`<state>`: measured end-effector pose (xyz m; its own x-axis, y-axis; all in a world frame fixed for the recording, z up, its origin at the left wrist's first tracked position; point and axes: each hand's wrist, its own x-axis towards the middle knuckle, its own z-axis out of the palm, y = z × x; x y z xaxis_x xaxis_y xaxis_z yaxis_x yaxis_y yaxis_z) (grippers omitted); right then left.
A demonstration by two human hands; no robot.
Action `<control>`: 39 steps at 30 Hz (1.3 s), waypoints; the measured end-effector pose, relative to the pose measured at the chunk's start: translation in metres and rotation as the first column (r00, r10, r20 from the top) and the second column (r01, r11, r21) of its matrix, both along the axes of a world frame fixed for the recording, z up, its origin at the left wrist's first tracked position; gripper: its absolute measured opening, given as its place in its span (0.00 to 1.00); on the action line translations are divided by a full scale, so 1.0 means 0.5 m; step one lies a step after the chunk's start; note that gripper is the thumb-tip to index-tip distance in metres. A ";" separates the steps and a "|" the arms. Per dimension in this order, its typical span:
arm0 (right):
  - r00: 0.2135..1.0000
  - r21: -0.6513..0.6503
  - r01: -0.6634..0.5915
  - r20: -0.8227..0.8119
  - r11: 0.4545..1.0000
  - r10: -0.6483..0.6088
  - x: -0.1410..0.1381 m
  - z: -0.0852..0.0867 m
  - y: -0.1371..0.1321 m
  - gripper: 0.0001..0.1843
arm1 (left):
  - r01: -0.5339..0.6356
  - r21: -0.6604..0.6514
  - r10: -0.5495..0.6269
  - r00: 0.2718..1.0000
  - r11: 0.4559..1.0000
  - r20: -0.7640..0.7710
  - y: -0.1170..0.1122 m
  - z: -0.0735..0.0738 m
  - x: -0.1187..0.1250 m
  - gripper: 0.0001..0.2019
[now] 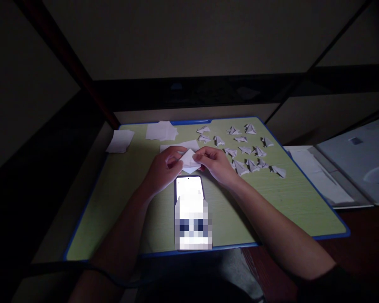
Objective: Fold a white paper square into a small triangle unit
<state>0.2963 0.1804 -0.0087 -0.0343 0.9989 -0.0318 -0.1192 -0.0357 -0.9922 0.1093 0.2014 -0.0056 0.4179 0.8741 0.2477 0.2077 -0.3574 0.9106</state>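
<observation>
Thin white paper, creased into a pointed kite shape (189, 162), sits at frame center, pinched between both hands. The left hand (164, 168) curls tight on its left edge, and the right hand (216, 163) grips its right edge. Below them a lit phone (189, 189) lies on the pale green, blue-rimmed board (120, 189). Small folded paper pieces (246, 151) scatter right of center; flat paper sheets (161, 130) sit at upper left.
</observation>
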 end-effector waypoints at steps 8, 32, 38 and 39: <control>1.000 -0.003 0.013 0.007 1.000 -0.013 0.003 -0.004 0.003 0.17 | -0.080 0.174 0.115 0.973 0.982 -0.199 0.007 0.006 -0.011 0.10; 0.997 0.038 0.046 0.057 0.998 -0.048 0.007 -0.002 0.006 0.14 | -0.087 0.557 0.230 0.954 0.826 -0.192 0.002 0.001 -0.001 0.03; 0.998 0.046 0.042 0.053 0.998 -0.045 0.010 -0.002 0.006 0.16 | -0.057 0.527 0.140 0.983 0.848 -0.120 -0.001 0.003 0.004 0.09; 0.998 0.048 0.035 0.060 0.998 -0.038 0.011 -0.002 0.006 0.16 | -0.059 0.513 0.141 0.982 0.857 -0.123 -0.001 0.004 0.004 0.09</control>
